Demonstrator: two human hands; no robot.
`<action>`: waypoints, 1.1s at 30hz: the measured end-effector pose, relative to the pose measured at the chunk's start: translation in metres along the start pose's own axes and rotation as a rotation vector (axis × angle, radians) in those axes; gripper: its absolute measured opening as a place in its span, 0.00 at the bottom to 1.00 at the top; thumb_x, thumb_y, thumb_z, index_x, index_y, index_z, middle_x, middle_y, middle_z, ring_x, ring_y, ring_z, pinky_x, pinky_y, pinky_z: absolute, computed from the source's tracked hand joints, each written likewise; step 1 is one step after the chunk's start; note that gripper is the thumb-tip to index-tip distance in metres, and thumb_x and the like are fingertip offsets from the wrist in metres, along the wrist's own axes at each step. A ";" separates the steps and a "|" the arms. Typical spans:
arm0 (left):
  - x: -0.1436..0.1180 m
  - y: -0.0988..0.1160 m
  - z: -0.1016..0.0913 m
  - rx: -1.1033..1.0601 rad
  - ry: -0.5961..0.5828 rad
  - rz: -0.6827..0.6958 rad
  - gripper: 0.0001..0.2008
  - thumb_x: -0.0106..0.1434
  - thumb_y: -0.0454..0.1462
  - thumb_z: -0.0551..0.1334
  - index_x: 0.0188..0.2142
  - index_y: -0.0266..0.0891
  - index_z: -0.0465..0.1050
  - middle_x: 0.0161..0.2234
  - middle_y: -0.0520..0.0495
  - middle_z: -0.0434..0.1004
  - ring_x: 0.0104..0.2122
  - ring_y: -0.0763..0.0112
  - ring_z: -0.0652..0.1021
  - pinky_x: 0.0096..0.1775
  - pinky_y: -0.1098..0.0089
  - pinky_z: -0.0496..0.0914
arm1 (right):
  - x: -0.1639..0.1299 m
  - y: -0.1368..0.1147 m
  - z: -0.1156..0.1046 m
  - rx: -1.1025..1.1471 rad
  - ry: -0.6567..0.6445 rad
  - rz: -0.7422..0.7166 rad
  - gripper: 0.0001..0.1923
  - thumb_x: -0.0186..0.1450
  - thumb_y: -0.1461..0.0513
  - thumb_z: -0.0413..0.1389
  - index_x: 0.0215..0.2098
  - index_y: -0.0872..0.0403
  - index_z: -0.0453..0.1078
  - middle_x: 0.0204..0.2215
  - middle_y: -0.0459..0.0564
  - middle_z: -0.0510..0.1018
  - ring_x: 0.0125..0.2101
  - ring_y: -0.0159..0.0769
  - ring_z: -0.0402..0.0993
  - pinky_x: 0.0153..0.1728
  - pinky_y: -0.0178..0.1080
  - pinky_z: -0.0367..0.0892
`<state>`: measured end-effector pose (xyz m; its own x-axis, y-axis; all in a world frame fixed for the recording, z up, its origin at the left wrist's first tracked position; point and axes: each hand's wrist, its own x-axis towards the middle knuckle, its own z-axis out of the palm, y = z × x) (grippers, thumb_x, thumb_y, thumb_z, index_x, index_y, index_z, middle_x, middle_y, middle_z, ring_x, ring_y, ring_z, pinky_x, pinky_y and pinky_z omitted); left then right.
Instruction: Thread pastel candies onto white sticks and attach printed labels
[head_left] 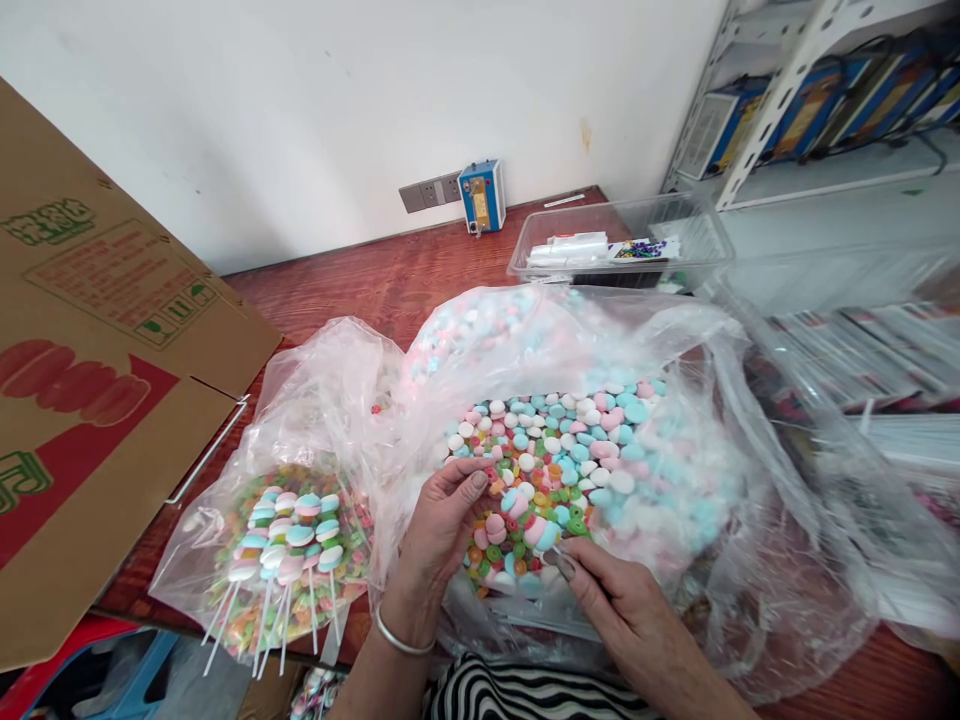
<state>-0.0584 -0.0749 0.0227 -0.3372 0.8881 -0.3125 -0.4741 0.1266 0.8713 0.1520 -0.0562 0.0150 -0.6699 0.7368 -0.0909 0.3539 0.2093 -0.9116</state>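
My right hand [615,595] is closed, pinching the lower end of a candy skewer [534,530] with pink and blue marshmallows on its white stick. Thumb and fingers of my left hand [454,505] meet just left of the skewer; a reddish bit shows at the tips, too small to name. Under both hands lie loose gummy rings [517,550] in green, orange and red. Flat marshmallows [577,450] in blue, pink and white fill the open plastic bag [697,400] behind them. Finished-looking candy skewers [289,540] rest on a bag of gummy rings [345,580] at left.
A large cardboard box [112,330] stands at left. Against the wall sits a small blue device [482,197] beside sockets [431,193]. A clear plastic bin [622,215] is at the back, more packed bins [885,350] at right, under a white metal shelf [825,180].
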 end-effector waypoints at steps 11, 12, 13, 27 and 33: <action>0.001 -0.006 0.000 0.142 0.050 0.147 0.08 0.51 0.37 0.73 0.31 0.39 0.80 0.31 0.50 0.78 0.33 0.74 0.75 0.37 0.74 0.70 | -0.004 0.000 0.000 -0.014 -0.008 0.070 0.15 0.71 0.59 0.43 0.29 0.51 0.64 0.24 0.44 0.72 0.26 0.35 0.69 0.27 0.34 0.61; 0.001 -0.006 -0.001 0.178 0.048 0.175 0.07 0.51 0.37 0.73 0.31 0.39 0.80 0.32 0.50 0.78 0.34 0.73 0.75 0.38 0.73 0.70 | -0.004 -0.001 0.000 -0.009 -0.009 0.071 0.15 0.71 0.59 0.42 0.28 0.51 0.64 0.23 0.44 0.71 0.26 0.35 0.68 0.27 0.34 0.60; 0.001 -0.007 -0.002 0.208 0.041 0.194 0.07 0.52 0.37 0.72 0.31 0.39 0.80 0.32 0.49 0.78 0.34 0.72 0.75 0.39 0.72 0.70 | -0.004 -0.002 0.000 -0.004 -0.010 0.068 0.15 0.71 0.59 0.42 0.28 0.51 0.63 0.23 0.43 0.71 0.25 0.34 0.67 0.26 0.33 0.60; -0.009 -0.014 0.038 -0.365 -0.160 -0.175 0.15 0.59 0.40 0.67 0.43 0.33 0.76 0.40 0.43 0.75 0.38 0.69 0.76 0.44 0.67 0.71 | -0.006 0.001 0.007 -0.165 0.094 -0.069 0.14 0.72 0.61 0.41 0.32 0.52 0.65 0.25 0.45 0.73 0.25 0.34 0.69 0.28 0.34 0.62; -0.017 -0.026 0.060 -0.552 -0.235 -0.250 0.13 0.64 0.44 0.63 0.39 0.36 0.73 0.33 0.47 0.72 0.33 0.70 0.76 0.42 0.65 0.70 | -0.004 0.004 0.008 -0.244 0.142 -0.097 0.13 0.70 0.63 0.41 0.34 0.51 0.66 0.26 0.49 0.78 0.26 0.38 0.76 0.26 0.35 0.69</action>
<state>0.0080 -0.0664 0.0282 -0.0052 0.9421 -0.3354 -0.8845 0.1522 0.4411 0.1507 -0.0630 0.0085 -0.6163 0.7849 0.0643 0.4506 0.4185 -0.7885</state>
